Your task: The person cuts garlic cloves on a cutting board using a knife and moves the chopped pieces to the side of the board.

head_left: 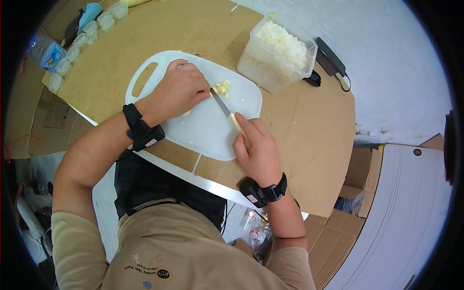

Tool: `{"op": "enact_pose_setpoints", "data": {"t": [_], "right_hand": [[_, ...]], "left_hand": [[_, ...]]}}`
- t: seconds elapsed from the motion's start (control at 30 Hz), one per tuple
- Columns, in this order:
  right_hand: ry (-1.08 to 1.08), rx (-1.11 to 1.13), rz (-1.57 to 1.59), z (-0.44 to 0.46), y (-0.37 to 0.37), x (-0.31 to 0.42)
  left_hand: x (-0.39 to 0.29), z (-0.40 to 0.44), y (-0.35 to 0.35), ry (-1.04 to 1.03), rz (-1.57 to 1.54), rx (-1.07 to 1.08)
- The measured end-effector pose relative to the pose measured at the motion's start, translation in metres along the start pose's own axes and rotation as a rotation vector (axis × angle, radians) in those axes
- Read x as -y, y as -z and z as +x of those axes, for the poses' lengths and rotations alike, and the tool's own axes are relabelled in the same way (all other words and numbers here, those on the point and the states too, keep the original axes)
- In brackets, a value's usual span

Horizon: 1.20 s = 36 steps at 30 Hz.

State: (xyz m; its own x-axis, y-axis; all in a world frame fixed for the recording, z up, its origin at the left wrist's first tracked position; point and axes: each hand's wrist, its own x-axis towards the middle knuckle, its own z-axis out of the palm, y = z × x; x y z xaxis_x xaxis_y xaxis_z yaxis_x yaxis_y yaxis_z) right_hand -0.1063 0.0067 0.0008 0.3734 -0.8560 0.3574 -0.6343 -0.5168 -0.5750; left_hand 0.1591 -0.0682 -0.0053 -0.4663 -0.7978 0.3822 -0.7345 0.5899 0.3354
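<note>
Left hand (186, 92) is on the white cutting board (203, 130), center of frame, fingers bent and pinching a small pale piece (211, 94) at the knife tip. Right hand (258, 150), at the board's right edge, grips the cream handle of a small knife (222, 104); blade points to the upper left, its tip by the left fingertips. Chopped pale yellow bits (223, 88) sit in a little pile just beside the blade, upper part of the board; another pale piece (187, 113) is partly under the left hand. Board lies on the cardboard-covered tabletop (309, 159), its handle slot toward the upper left.

Clear tub of white rice (273, 67) stands upper right of the board, near it. Black power adapter (331, 56) is right of the tub. Row of small clear cups (91, 30) runs along the upper left edge, with a plastic bottle (50, 55) lying beside them. Black devices are strapped on both wrists.
</note>
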Motion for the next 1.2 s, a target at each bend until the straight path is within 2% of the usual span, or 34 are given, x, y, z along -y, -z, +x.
{"op": "enact_pose_setpoints", "data": {"t": [0.53,0.87,1.2], "right_hand": [[-0.016,0.042,-0.027,-0.0001,-0.0006,-0.0017],[-0.017,-0.038,0.043,-0.0015,0.0013,-0.0035],[-0.019,0.018,0.044,-0.0014,-0.0010,-0.0011]], "left_hand": [[-0.0011,0.0018,0.0005,0.005,0.017,0.014],[-0.0042,0.0006,0.0034,0.002,0.006,0.029],[-0.0028,0.0005,0.0037,-0.002,-0.007,0.035]]}}
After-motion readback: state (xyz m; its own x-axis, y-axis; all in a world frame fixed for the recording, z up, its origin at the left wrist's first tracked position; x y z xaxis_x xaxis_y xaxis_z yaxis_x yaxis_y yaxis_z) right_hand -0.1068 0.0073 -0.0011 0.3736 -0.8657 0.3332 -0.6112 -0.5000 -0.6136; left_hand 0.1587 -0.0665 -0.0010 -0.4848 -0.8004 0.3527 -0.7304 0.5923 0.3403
